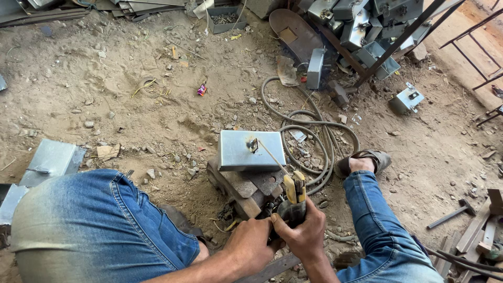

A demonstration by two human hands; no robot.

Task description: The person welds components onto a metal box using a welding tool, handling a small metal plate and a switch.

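Both my hands grip a yellow and black welding electrode holder [294,196] low in the middle of the view. My right hand [304,230] wraps its handle, and my left hand [251,243] clasps it from the left. A thin welding rod [271,156] runs from the holder up and left. Its tip touches a small dark fitting [253,145] on top of a grey sheet-metal box [250,150]. The box lies on a rusty block [246,188] on the dirt ground.
A grey cable [309,126] coils right of the box. A pile of similar metal boxes [361,26] lies at the top right, with one loose box [406,99] and one at the left [52,157]. My knees in jeans [99,220] flank the work. A hammer [450,212] lies right.
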